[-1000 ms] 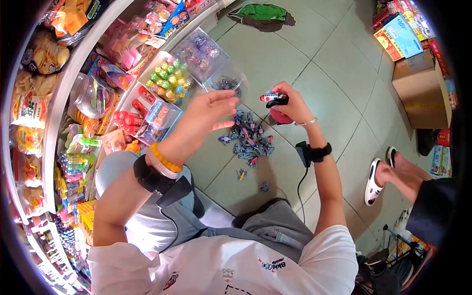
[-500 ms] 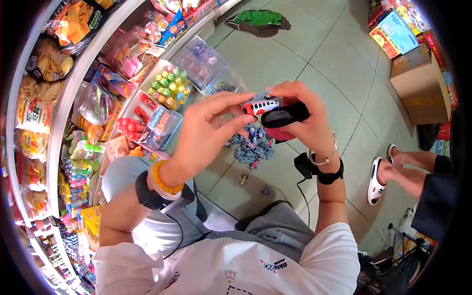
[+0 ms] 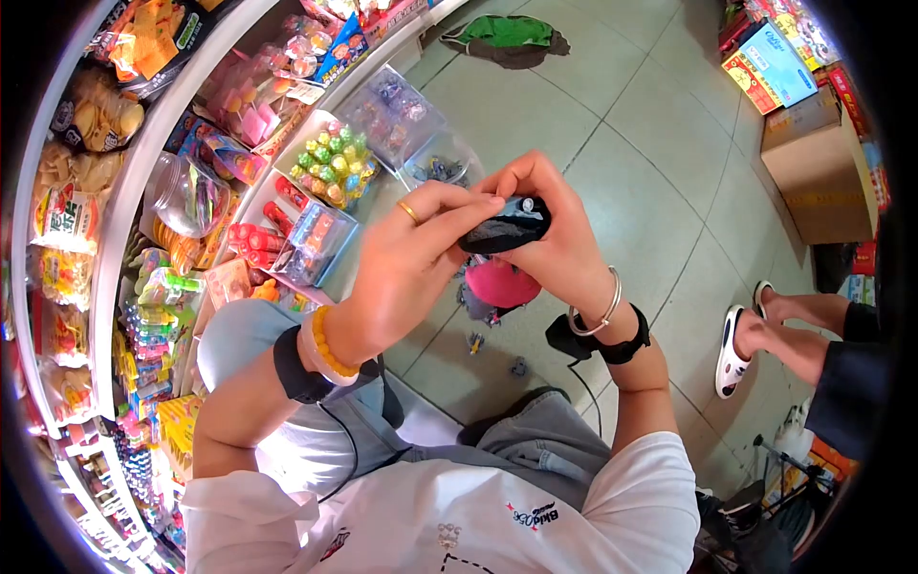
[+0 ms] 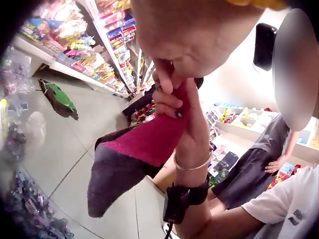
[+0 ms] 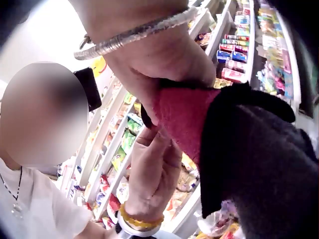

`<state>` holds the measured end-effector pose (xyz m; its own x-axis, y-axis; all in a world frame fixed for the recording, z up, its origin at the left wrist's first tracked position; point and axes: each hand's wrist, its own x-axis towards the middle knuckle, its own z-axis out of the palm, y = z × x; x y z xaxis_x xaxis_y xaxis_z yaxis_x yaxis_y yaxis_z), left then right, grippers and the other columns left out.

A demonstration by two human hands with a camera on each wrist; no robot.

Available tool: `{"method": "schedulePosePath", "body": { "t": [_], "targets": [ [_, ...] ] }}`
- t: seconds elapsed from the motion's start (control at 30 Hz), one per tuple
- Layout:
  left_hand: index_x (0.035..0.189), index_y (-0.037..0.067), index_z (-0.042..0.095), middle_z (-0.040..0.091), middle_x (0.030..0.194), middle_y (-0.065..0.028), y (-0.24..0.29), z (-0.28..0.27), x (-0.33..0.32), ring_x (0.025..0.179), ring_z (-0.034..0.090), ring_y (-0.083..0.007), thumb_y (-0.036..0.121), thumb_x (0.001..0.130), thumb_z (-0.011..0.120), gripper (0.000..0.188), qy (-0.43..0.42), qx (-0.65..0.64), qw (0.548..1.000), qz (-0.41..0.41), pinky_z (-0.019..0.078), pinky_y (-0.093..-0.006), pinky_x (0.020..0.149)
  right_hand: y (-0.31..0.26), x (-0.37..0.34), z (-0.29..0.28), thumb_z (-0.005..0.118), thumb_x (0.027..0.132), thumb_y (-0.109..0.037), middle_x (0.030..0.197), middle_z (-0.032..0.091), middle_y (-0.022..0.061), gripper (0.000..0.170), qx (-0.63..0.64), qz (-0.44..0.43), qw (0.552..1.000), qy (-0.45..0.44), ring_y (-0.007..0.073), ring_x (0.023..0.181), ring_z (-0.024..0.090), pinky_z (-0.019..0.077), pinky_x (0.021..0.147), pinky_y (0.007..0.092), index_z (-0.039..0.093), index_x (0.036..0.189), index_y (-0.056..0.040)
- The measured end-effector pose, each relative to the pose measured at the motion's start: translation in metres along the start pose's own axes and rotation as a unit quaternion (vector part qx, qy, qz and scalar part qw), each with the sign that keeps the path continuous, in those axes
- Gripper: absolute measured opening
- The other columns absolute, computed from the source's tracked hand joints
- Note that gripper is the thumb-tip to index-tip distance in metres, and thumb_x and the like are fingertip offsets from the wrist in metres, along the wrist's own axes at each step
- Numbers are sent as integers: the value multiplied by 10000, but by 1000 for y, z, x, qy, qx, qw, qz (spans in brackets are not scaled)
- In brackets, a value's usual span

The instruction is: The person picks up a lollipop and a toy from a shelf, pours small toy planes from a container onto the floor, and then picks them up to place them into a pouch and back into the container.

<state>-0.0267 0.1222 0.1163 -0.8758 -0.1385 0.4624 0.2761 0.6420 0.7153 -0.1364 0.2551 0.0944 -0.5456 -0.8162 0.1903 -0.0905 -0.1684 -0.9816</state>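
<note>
Both hands meet at chest height over the floor. My right hand (image 3: pixel 550 215) grips a cloth (image 3: pixel 502 284), pinkish red on one side and dark grey on the other, which hangs below the fingers. In the left wrist view the cloth (image 4: pixel 144 144) droops in a long fold. The left hand (image 3: pixel 392 263) pinches with thumb and forefinger at the dark bundle's left end. A small toy bus (image 3: pixel 526 205) is between the hands, mostly hidden; only a dark, shiny bit with a silver spot shows. Below lies a heap of small grey toys (image 4: pixel 35 209), largely covered by the cloth in the head view.
Shelves of packaged snacks (image 3: pixel 72 220) line the left. A box of foil-wrapped sweets (image 3: pixel 330 167) and clear plastic bins (image 3: pixel 392 110) stand beside them. A green and dark cloth (image 3: pixel 507 38) lies on the floor. At right are a cardboard box (image 3: pixel 822 177) and another person's foot (image 3: pixel 733 354).
The left hand has come over to the right hand and taken hold of the toy bus. The bus has turned from its red and white side, and the cloth now hangs lower.
</note>
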Motion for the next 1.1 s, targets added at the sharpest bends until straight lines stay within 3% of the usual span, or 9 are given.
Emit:
{"method": "schedulePosePath", "body": {
  "t": [0.07,0.2,0.37,0.47,0.57,0.7,0.9,1.03,1.1],
  "targets": [
    [1030,15,631,604,943,-102,-1,-1,1,749,608,-219,-112,689,644,364,7,2,1000,12,494,-270,646,-16,-1,-8,617,754,55,933,561,69,335,112,120,985,-48,129,691,608,505,602,244,422,1006,-49],
    [1020,12,634,609,929,-109,4,-5,3,756,614,-226,-91,722,637,316,-9,-11,1000,13,496,-279,648,-6,-3,-25,514,824,76,937,565,81,286,89,37,987,-126,120,558,599,498,498,227,411,1065,-39],
    [1010,-20,626,624,927,-103,-4,-5,5,795,628,-180,-49,772,627,240,15,-92,992,-83,524,-273,675,-14,-1,-50,448,819,77,1018,592,124,294,-31,77,988,-129,105,466,529,459,523,212,488,1104,15],
    [1056,-41,597,608,980,-100,-30,-15,22,870,617,-169,-15,811,621,248,65,-197,954,-215,542,-261,711,-6,2,-70,456,855,66,952,655,145,270,11,71,994,77,76,474,531,449,485,191,545,1102,2],
    [1126,-50,546,592,1017,-108,-64,-21,33,910,611,-174,25,852,597,288,115,-242,904,-333,549,-258,737,-13,1,-91,454,868,33,955,666,166,250,22,18,990,141,58,437,467,407,462,173,545,1100,10],
    [1206,-34,480,581,1050,-121,-105,-10,33,943,604,-190,36,865,584,364,170,-349,826,-409,546,-281,778,-21,-5,-97,455,874,12,938,669,156,242,8,-6,985,173,47,429,432,383,455,164,548,1097,6],
    [1251,2,431,568,1086,-126,-115,-1,30,989,587,-225,29,870,567,405,170,-351,792,-471,535,-359,830,-12,-14,-99,434,866,9,903,670,145,277,-6,18,985,174,30,414,367,347,431,170,545,1120,5],
    [1269,24,429,555,1131,-125,-94,-2,30,998,585,-231,47,882,552,407,158,-352,798,-463,537,-352,821,28,-12,-105,485,811,53,790,643,44,311,-157,138,975,79,46,442,424,372,440,182,581,1078,-75],
    [1279,29,422,549,1160,-126,-81,-3,29,1000,585,-229,56,885,550,415,136,-364,803,-452,537,-342,818,99,-10,-118,536,776,48,776,641,90,291,-351,78,927,-107,173,608,590,471,593,286,590,1036,-69]
  ]
}}
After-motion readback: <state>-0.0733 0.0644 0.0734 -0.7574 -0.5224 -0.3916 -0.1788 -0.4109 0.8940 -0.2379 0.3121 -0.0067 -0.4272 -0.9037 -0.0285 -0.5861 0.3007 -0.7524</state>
